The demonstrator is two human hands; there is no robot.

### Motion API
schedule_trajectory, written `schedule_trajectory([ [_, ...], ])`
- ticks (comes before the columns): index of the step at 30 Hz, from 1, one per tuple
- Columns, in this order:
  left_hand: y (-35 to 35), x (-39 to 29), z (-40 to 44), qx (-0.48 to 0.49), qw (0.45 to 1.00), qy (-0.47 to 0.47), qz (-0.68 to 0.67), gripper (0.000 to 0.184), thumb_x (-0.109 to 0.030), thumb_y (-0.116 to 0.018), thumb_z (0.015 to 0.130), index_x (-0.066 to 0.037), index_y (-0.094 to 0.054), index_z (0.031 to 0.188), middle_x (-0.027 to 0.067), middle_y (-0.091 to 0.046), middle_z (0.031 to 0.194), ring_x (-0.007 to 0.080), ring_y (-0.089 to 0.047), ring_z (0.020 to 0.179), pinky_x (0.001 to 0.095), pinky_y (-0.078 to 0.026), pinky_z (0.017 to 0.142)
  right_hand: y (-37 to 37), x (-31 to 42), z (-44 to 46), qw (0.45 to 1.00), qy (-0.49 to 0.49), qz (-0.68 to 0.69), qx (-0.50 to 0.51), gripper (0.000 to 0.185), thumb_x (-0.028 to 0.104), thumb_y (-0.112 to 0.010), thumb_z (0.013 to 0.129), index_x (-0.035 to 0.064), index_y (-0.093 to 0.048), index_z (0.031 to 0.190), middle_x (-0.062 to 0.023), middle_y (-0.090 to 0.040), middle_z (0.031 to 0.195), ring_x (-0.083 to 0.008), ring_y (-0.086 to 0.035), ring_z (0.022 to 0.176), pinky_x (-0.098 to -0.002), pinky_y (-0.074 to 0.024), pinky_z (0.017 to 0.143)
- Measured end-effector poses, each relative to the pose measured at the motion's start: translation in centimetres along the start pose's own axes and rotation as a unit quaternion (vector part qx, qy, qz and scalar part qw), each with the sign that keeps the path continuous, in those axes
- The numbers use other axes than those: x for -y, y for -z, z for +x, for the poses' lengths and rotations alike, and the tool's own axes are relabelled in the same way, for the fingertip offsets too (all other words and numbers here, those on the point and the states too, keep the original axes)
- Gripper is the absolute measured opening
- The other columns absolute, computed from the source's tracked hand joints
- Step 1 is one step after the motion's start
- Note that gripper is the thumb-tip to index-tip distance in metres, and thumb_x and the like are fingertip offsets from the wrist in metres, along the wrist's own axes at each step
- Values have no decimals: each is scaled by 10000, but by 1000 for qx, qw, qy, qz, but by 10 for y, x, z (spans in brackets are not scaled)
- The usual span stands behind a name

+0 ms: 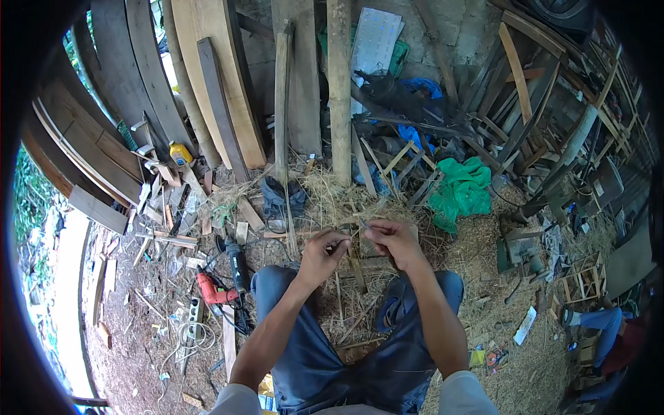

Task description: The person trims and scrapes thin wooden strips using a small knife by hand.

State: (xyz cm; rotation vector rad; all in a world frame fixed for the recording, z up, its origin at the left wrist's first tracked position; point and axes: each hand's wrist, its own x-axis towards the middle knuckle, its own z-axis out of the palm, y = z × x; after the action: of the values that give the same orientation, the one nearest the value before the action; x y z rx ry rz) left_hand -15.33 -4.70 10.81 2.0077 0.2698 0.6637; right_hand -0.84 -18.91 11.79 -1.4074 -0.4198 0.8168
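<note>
My left hand (325, 259) is closed in a pinch in front of my knees; whatever is between its fingertips is too small to make out. Close beside it, my right hand (395, 242) is also closed, with a small thin grey piece (363, 223) showing at its thumb and forefinger. The fingertips of both hands face each other, a short gap apart. Below them, between my legs, a narrow yellowish-brown stick (357, 266) slants down among straw and shavings.
A red drill (216, 289) and a dark angle grinder (237, 265) lie left of my knees, near a power strip (194, 319). Boards (207, 76) and a bamboo pole (339, 90) lean ahead. A green plastic bag (460, 190) lies right. Another person (615, 339) sits far right.
</note>
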Motion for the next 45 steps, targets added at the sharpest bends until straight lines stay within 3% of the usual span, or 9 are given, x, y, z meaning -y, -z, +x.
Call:
schedule_trajectory([
  [4, 0, -1, -1, -21, 999, -38, 10, 102, -58, -675, 796, -14, -662, 887, 100, -613, 782, 211, -588, 678, 310, -459, 611, 8, 3, 7, 995, 1, 80, -67, 283, 92, -683, 818, -10, -623, 1075, -66, -668, 849, -62, -511, 548, -202, -372, 439],
  [8, 1, -5, -2, -17, 998, -45, 29, 128, -20, -674, 779, -19, -677, 908, 91, -592, 788, 214, -564, 721, 302, -442, 676, 10, 8, 3, 997, -41, 51, -42, 266, 102, -687, 819, 1, -633, 1059, -45, -663, 853, -58, -505, 556, -201, -358, 436],
  [10, 1, -6, -2, -16, 999, -41, 25, 126, -21, -675, 778, -21, -678, 905, 92, -590, 783, 225, -561, 715, 309, -440, 675, 3, 0, 0, 992, -90, 74, 55, 257, 107, -684, 824, 5, -636, 1055, -35, -661, 858, -52, -491, 564, -197, -340, 433],
  [16, 0, -12, -1, -21, 998, -46, 29, 104, -26, -675, 782, -19, -675, 886, 92, -583, 768, 218, -553, 693, 312, -437, 624, 2, 14, 0, 988, -114, 99, -9, 215, 96, -668, 837, -11, -650, 1022, -38, -643, 794, -52, -464, 539, -191, -332, 426],
  [22, 5, 0, -6, -18, 997, -72, 10, 107, -1, -654, 792, -9, -662, 899, 91, -587, 781, 218, -578, 654, 303, -458, 578, 49, 11, 15, 981, -14, 180, -74, 247, 106, -679, 831, -11, -639, 1044, -49, -639, 862, -54, -458, 566, -193, -331, 436],
  [28, 5, 3, -2, -50, 998, -25, 21, 109, -12, -675, 778, -15, -659, 885, 94, -594, 772, 200, -579, 655, 294, -461, 590, 36, 8, 4, 983, 44, 147, -101, 289, 134, -691, 828, -15, -635, 1068, -64, -660, 864, -60, -466, 542, -200, -337, 438],
  [33, -1, -4, 0, -36, 999, 4, 3, 102, -29, -675, 789, -21, -674, 891, 76, -610, 805, 150, -552, 666, 274, -446, 620, 2, 5, -3, 998, 1, 58, 31, 340, 115, -672, 840, -23, -596, 1141, -70, -667, 850, -66, -470, 523, -205, -336, 423],
  [40, -5, 14, -2, -30, 999, -6, -21, 105, -48, -680, 798, -18, -665, 897, 67, -596, 750, 131, -567, 658, 253, -458, 610, 20, 11, 2, 995, -8, 91, -31, 358, 138, -677, 843, -13, -592, 1155, -88, -658, 819, -58, -458, 527, -206, -322, 434],
  [45, 0, 13, 0, -51, 988, 96, -106, 117, -62, -639, 854, 33, -639, 922, 33, -607, 815, 69, -556, 693, 216, -428, 616, 22, 1, 4, 998, 14, 61, -4, 374, 153, -671, 849, -8, -574, 1173, -87, -669, 815, -58, -489, 534, -199, -349, 440],
])
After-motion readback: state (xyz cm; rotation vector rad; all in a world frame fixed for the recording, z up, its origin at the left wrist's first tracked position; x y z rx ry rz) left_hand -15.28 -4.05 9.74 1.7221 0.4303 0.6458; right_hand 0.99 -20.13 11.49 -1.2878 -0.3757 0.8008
